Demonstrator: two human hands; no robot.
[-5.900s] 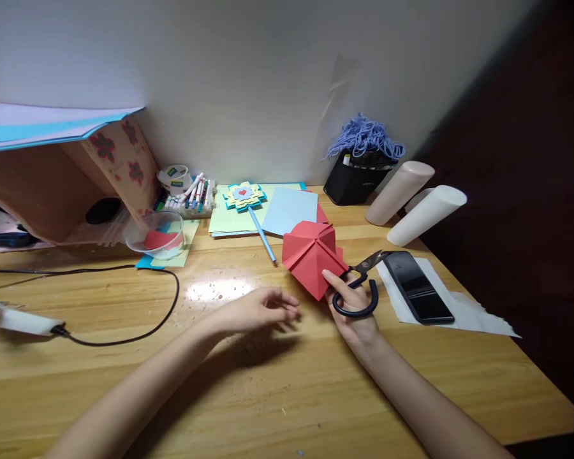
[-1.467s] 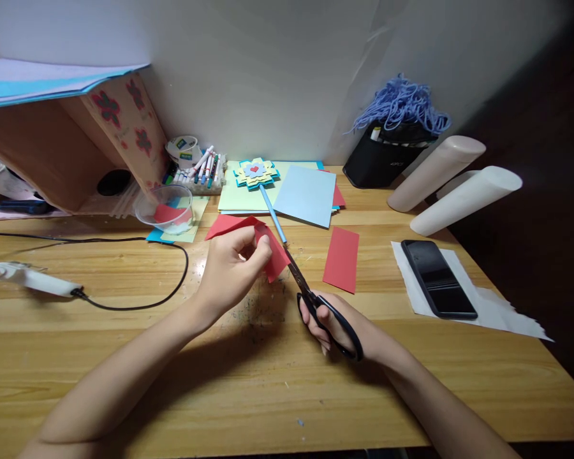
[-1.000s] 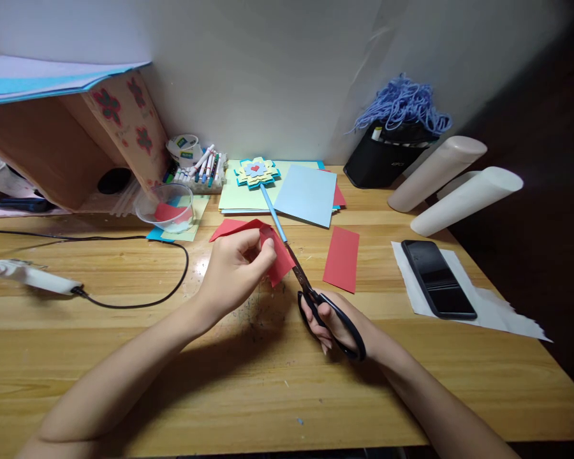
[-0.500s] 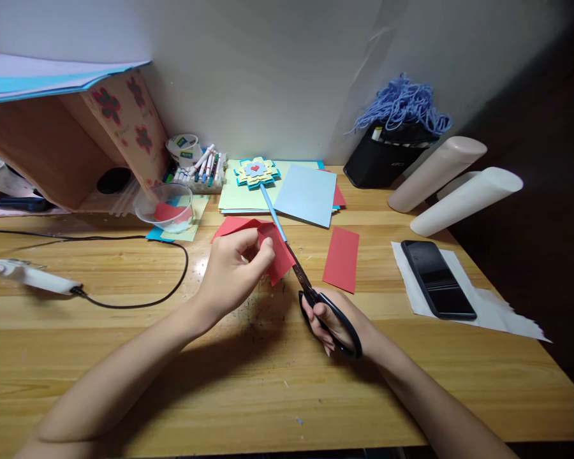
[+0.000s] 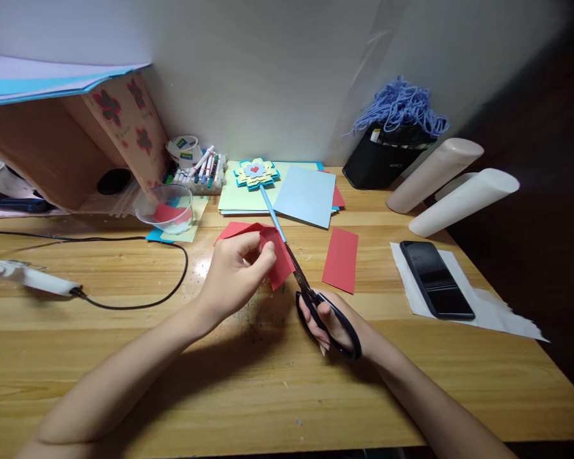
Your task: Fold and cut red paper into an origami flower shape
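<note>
My left hand (image 5: pixel 236 271) pinches a folded piece of red paper (image 5: pixel 280 262) between thumb and fingers, partly hiding it. Black-handled scissors (image 5: pixel 300 275) are in my right hand (image 5: pixel 332 322), with fingers and thumb through the loops. Their blades lie against the right edge of the red paper; I cannot tell how far they cut in. Just right of the scissors a red paper rectangle (image 5: pixel 340 260) lies flat on the table. Beyond the blades a paper flower (image 5: pixel 256 172) with a light blue stem (image 5: pixel 272 213) rests on stacked coloured paper.
A clear bowl (image 5: pixel 164 210) with red scraps and a box of markers (image 5: pixel 203 171) stand back left. A white glue gun (image 5: pixel 33 278) trails a black cord. At right are a phone (image 5: pixel 437 280) on white tissue, two pale bottles (image 5: pixel 463 203) and a black holder (image 5: pixel 387 156) topped with blue yarn.
My left hand and the folded red paper have shifted slightly right and down. The scissors have moved a little left in my right hand, still at the paper's edge.
</note>
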